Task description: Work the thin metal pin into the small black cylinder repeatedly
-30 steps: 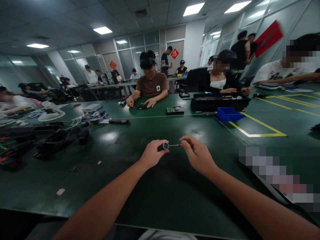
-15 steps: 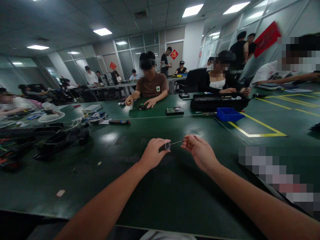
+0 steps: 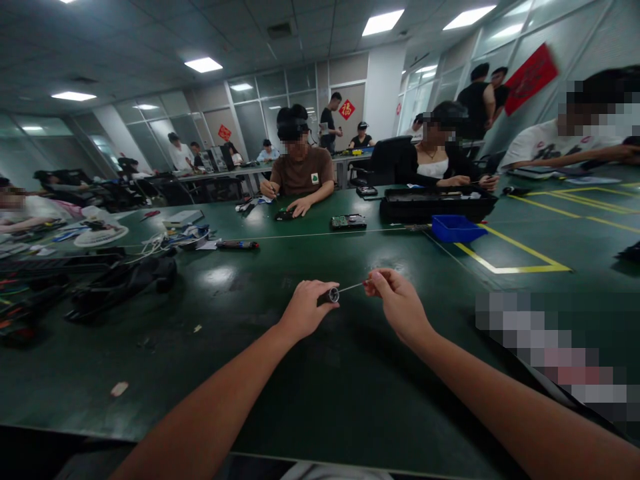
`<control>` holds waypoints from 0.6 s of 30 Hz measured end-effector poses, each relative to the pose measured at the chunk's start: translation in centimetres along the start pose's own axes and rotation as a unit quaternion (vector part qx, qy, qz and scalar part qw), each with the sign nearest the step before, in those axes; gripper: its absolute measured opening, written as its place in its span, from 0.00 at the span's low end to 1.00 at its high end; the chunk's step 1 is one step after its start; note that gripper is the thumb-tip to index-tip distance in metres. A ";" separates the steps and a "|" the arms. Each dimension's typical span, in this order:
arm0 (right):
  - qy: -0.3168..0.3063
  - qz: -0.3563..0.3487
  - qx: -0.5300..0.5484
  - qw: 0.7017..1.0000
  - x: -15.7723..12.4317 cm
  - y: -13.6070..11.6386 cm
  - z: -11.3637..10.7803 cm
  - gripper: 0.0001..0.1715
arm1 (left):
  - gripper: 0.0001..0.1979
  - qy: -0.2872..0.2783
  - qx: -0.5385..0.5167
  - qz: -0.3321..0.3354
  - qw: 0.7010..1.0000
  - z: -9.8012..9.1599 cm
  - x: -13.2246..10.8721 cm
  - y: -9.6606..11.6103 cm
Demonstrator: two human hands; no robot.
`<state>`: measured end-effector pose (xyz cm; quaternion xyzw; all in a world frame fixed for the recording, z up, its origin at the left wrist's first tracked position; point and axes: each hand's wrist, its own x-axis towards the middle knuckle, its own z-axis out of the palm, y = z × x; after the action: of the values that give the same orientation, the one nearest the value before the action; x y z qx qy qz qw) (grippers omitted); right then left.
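Note:
My left hand (image 3: 305,309) is closed around a small black cylindrical part with a silver ring face (image 3: 333,295), held just above the green table (image 3: 310,393). My right hand (image 3: 397,301) pinches the handle of a thin screwdriver (image 3: 354,287), whose metal shaft points left and meets the ring face. Both hands hover near the middle of the table, close together.
A blue bin (image 3: 455,228) and a long black tray (image 3: 430,203) lie at the back right beside yellow floor-tape lines (image 3: 510,268). Black bags and cables (image 3: 120,280) sit to the left. Several people work across the table, one in a brown shirt (image 3: 301,172).
My right hand has turned and shifted its hold on the screwdriver, whose red handle no longer shows. The person in brown has raised one hand off the table.

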<state>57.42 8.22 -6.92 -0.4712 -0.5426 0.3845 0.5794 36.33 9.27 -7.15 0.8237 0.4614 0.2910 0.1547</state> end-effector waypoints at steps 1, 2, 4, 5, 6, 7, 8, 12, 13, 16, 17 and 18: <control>-0.001 -0.007 -0.005 1.000 0.0 -0.2 0.0 0.18 | 0.20 0.000 0.000 -0.002 1.000 0.0 0.0 0.0; -0.003 -0.013 -0.009 1.000 -0.1 -0.4 0.0 0.18 | 0.20 0.002 -0.001 -0.003 1.000 0.0 0.0 0.0; -0.011 -0.019 -0.028 0.999 -0.1 -0.9 -0.2 0.18 | 0.20 0.007 -0.001 -0.003 1.000 0.0 0.0 -0.1; -0.018 -0.019 -0.043 0.999 -0.2 -1.1 -0.3 0.19 | 0.20 0.009 0.000 -0.005 1.000 0.0 0.0 -0.2; -0.024 -0.018 -0.061 0.998 -0.2 -1.3 -0.4 0.19 | 0.20 0.009 0.000 -0.008 1.000 0.0 0.0 -0.2; -0.030 -0.017 -0.078 0.996 -0.2 -1.5 -0.5 0.19 | 0.20 0.009 0.000 -0.012 1.000 0.0 -0.1 -0.3; -0.036 -0.015 -0.090 0.995 -0.3 -1.6 -0.5 0.19 | 0.20 0.009 0.000 -0.018 1.000 0.0 -0.1 -0.3; -0.038 -0.007 -0.086 0.996 -0.2 -1.5 -0.7 0.20 | 0.20 0.013 -0.010 -0.031 0.999 -0.1 0.0 -0.2; -0.034 -0.005 -0.079 0.996 -0.1 -1.4 -0.6 0.19 | 0.20 0.014 -0.012 -0.031 0.999 -0.1 0.0 -0.1; -0.030 0.003 -0.061 0.998 -0.1 -1.3 -0.5 0.19 | 0.20 0.014 -0.014 -0.030 0.999 -0.1 0.0 0.0; -0.031 0.006 -0.057 0.998 -0.1 -1.3 -0.4 0.19 | 0.20 0.014 -0.014 -0.029 0.999 -0.1 0.0 0.0; -0.034 0.011 -0.054 0.998 -0.1 -1.4 -0.4 0.19 | 0.20 0.014 -0.015 -0.028 0.999 -0.1 0.0 0.0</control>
<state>57.72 7.74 -5.60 -0.4942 -0.5770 0.3767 0.5300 36.24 9.31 -7.06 0.8040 0.4818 0.3046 0.1690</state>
